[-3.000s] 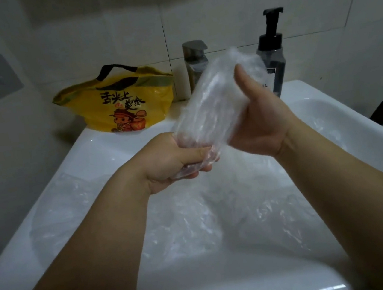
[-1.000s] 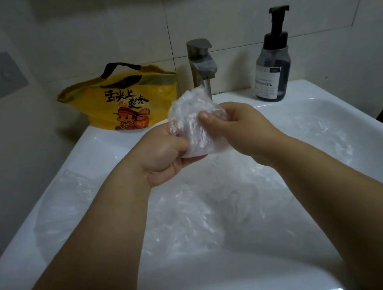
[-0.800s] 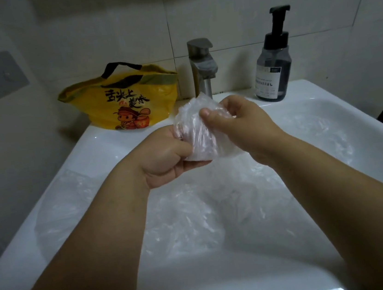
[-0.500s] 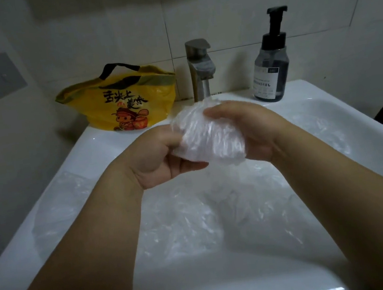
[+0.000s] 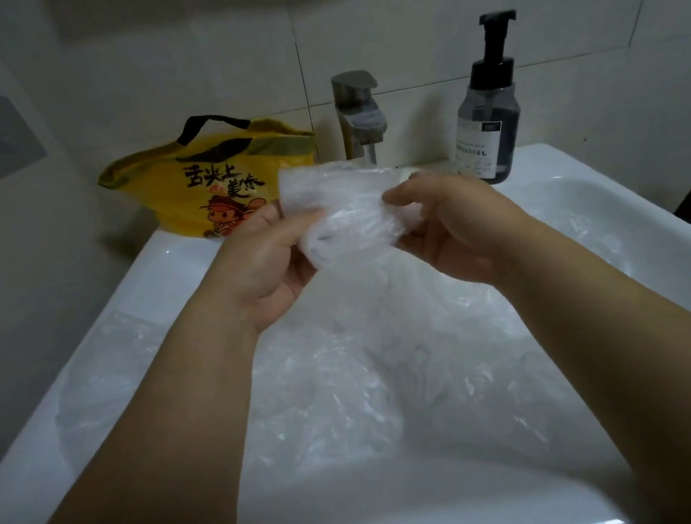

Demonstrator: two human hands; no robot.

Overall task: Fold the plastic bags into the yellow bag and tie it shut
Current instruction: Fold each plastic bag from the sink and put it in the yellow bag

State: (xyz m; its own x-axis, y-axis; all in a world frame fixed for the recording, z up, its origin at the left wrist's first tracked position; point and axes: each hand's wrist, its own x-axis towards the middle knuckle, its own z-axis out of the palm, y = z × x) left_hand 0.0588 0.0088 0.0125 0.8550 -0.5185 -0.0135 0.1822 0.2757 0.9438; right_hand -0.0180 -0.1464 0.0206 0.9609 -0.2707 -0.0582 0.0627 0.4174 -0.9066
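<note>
Pale tiled wall (image 5: 392, 16); white sink (image 5: 154, 276); dim light.

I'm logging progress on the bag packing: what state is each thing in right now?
folded plastic bag: folded small, held over the sink between both hands
left hand: pinches the bag's left end
right hand: pinches its right end
yellow bag: untied, handle up, at the sink's back left corner
loose plastic bags: crumpled, unfolded, lying in the basin
faucet: no water seen running
pump bottle: upright, pump on
</note>
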